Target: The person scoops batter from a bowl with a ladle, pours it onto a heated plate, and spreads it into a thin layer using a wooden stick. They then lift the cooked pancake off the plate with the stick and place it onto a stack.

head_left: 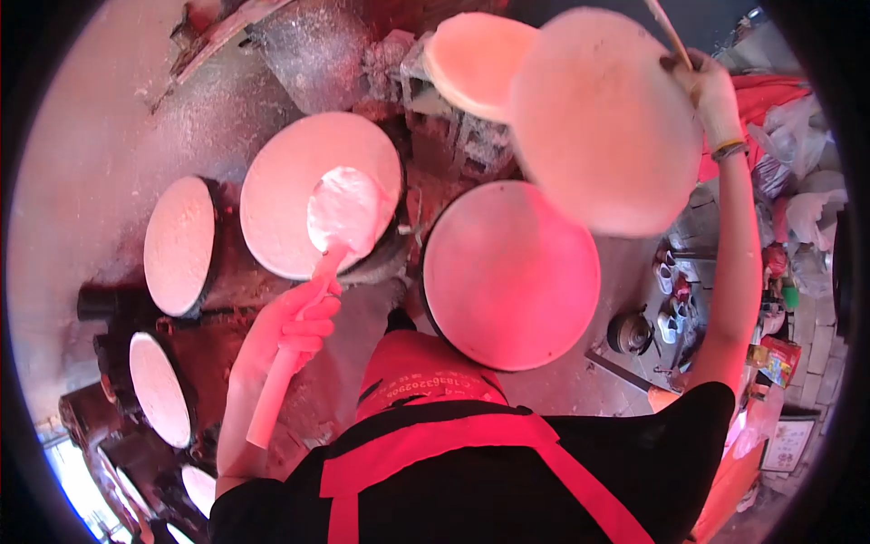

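Note:
My left hand (294, 326) is closed round the thick wooden handle of a ladle (343, 210), whose round head looks shiny white. This head lies over a pale round flatbread (281, 186) on a round griddle; contact between them is hard to judge. On the right, my right hand (711, 95), in a white glove, is raised and closed on a thin wooden stick (666, 25). A large round flatbread (607, 122), slightly blurred, hangs flat at that hand's fingers. Below it is a smooth round griddle (512, 281), partly overlapped by the flatbread.
Another thick round flatbread (476, 63) lies behind the raised one. More pale rounds (179, 247) sit on griddles along the left. A kettle (630, 333), several shoes (669, 272) and plastic bags (797, 136) are on the right. A red apron (435, 444) covers my front.

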Available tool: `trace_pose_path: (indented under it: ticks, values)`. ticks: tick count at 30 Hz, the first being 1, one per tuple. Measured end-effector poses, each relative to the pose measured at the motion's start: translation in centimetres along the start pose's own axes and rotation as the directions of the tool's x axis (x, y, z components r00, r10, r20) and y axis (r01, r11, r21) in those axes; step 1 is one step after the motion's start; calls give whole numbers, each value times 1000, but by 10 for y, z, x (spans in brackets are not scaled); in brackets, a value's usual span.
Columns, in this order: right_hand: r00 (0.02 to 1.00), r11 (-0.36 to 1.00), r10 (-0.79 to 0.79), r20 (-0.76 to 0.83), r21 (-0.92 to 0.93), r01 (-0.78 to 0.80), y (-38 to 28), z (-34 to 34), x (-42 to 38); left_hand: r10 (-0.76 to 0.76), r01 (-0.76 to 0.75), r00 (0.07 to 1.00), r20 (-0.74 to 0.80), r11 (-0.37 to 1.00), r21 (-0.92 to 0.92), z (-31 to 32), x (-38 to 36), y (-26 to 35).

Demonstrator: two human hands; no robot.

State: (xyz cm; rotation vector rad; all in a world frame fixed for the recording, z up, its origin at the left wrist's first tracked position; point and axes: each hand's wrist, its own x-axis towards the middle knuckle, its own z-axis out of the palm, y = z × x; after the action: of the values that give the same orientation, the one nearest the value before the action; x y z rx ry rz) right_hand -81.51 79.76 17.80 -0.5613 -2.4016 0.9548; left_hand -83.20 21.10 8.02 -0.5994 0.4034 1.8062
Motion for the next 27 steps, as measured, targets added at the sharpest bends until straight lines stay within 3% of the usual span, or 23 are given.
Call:
trace_pose_path:
  ticks: [3, 5, 6, 7, 8, 9, 11, 12, 16, 20, 24, 26, 27]
  values:
    - [930, 902, -352, -102, -302, 308, -68, 31, 16, -18, 18, 1000, 6, 995, 103, 11, 8, 43]
    - [894, 744, -445, -55, -579, 334, -95, 80, 26, -10, 10, 1000, -2, 980, 201, 18, 14, 73]
    - [809, 642, -588, -13, -616, 457, -83, 109, 37, -2, 4, 1000, -9, 969, 247, 21, 17, 87]
    - [789, 634, -612, 52, -563, 530, -75, 140, 42, 54, -28, 996, -65, 938, 347, 26, 18, 99]
    - [807, 589, -572, 149, -610, 530, -51, 170, 51, 79, -42, 994, -80, 919, 393, 30, 19, 111]
    - [878, 582, -457, 142, -698, 416, -21, 210, 53, 107, -54, 990, -96, 898, 437, 33, 20, 120]
    - [920, 672, -308, 243, -628, 391, 62, 288, 57, 128, -48, 983, -134, 876, 481, 34, 23, 144]
    - [923, 720, -275, 268, -579, 383, 71, 312, 55, 130, -48, 982, -136, 873, 485, 33, 24, 154]
    - [932, 690, -305, 194, -630, 357, 78, 355, 6, 157, -67, 976, -149, 874, 482, 26, 18, 172]
    - [957, 728, -253, 140, -624, 283, 79, 346, -17, 198, -90, 966, -168, 861, 500, 20, 9, 163]
    - [987, 839, -146, -64, -537, 89, 74, 303, -74, 251, -111, 953, -168, 808, 578, 24, 2, 125]
    - [998, 910, -24, 60, -413, 46, 100, 277, -119, 215, -84, 967, -135, 774, 628, 28, -1, 99]
    - [959, 984, 166, 230, -105, -145, 80, 245, -147, 199, -74, 973, -120, 756, 651, 32, -1, 82]
